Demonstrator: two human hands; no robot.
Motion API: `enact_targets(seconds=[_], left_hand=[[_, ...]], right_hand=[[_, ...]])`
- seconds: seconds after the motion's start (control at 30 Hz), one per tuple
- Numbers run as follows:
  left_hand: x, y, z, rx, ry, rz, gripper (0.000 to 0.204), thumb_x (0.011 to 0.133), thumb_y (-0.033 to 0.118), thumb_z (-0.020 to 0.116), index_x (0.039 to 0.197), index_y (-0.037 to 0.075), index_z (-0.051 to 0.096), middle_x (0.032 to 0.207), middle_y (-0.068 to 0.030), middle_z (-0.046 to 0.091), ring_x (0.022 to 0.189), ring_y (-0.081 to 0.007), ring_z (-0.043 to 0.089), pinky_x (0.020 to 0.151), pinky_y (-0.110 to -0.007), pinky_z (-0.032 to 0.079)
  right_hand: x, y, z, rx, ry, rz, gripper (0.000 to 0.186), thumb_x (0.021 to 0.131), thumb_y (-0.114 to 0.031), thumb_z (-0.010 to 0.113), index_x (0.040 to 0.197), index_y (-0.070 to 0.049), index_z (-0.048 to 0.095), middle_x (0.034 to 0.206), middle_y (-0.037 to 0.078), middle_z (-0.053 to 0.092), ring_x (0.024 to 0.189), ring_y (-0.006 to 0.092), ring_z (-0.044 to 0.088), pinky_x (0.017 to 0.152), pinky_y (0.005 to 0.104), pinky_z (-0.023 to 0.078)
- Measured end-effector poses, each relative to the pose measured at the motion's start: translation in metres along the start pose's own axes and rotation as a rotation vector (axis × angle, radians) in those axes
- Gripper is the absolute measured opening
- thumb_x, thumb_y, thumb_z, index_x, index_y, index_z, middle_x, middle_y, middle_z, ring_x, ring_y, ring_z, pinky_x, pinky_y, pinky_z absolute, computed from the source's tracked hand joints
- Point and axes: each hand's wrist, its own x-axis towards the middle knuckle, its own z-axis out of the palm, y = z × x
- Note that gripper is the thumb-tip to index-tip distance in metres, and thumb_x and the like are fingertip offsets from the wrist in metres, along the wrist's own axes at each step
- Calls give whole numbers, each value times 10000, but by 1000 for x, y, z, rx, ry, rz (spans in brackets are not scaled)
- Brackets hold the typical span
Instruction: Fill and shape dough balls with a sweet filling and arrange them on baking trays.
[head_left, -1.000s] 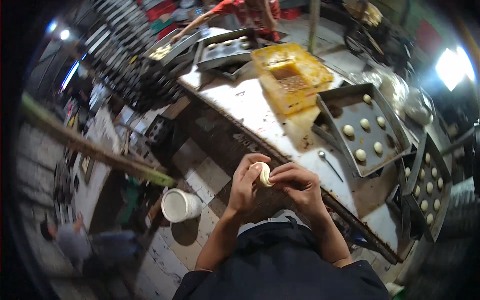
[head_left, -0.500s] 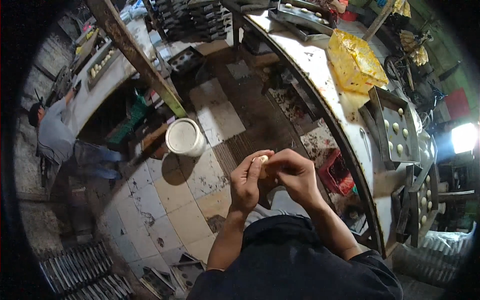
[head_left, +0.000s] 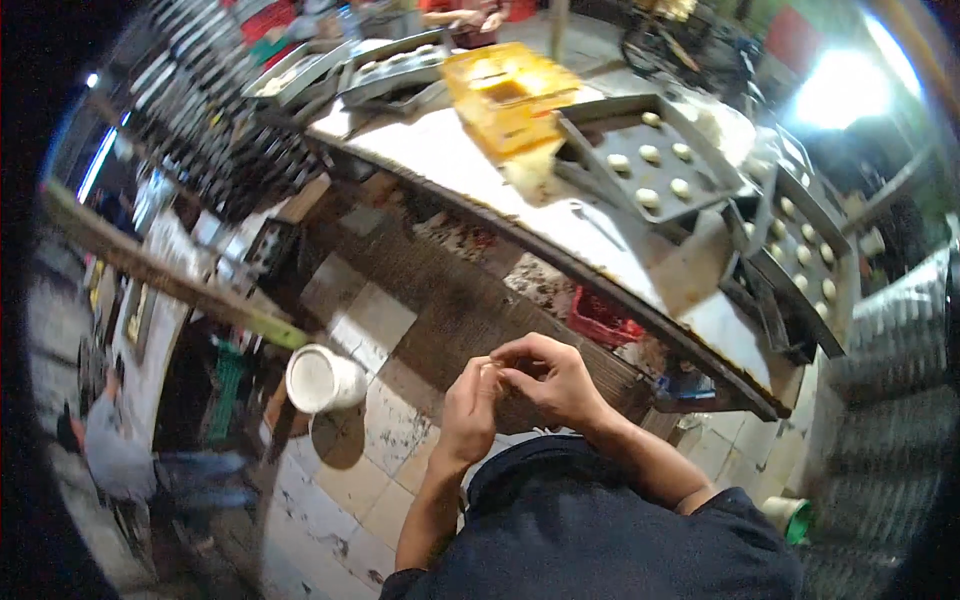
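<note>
My left hand point(head_left: 470, 410) and my right hand point(head_left: 550, 385) meet low in front of my body, fingers closed round a small piece of pale dough point(head_left: 489, 366), mostly hidden by the fingertips. Beyond them is the white worktable point(head_left: 400, 155) with a stained yellow crate point(head_left: 510, 110) and a metal tray point(head_left: 700, 185) of several round dough pieces. At its right end another tray point(head_left: 815, 250) holds more dough pieces and sits tilted.
Further metal trays point(head_left: 375, 80) stand at the far end, beside a person's hands point(head_left: 485, 20). A white bucket point(head_left: 320, 385) stands on the floor, below a wooden beam point(head_left: 160, 260). Another person point(head_left: 115, 450) works at left. A red crate point(head_left: 600, 310) lies under the table.
My view swung left, then back toward the table. My hands have closed further over the dough, which showed clearly a second ago and is now mostly covered.
</note>
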Motion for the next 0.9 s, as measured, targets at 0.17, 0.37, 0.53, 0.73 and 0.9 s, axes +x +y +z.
enact_targets(seconds=[0.17,0.37,0.53,0.73,0.9], left_hand=[[38,56,118,-249,-288,-109,375,1126,282,381,1147,-33,583,883,-140,609,783,-222,589,757,-352,496],[89,103,207,438,-204,708,236,1093,225,451,1010,44,577,949,-120,607,880,-317,574,875,-492,403],[146,121,232,463,-165,860,223,1089,179,438,1037,58,618,1127,-80,681,972,-271,581,935,-431,358],[254,101,249,-454,-402,455,1051,1005,474,580,1611,-3,-133,1664,-360,83,1574,-451,114,1256,-512,77],[384,53,228,-401,-347,363,606,932,383,664,1367,-17,529,1539,-277,419,1452,-366,381,1213,-500,220]], right_hand=[[-51,-3,-139,-45,137,-249,197,843,-38,799,1040,-43,789,1011,47,507,955,173,505,863,325,458],[-51,-22,-191,743,303,-104,494,1007,-134,680,1422,-6,445,1240,74,563,1126,139,557,1034,300,463],[-20,-17,-205,910,276,-164,561,994,-333,712,1394,3,509,1309,81,614,1210,132,577,1032,296,475],[83,-26,-278,968,246,14,415,1034,-187,649,1363,53,568,1173,119,706,1068,182,682,955,311,557],[213,-32,-396,-510,1030,-305,351,977,-7,621,1323,55,627,1233,193,702,1082,262,705,918,354,578]])
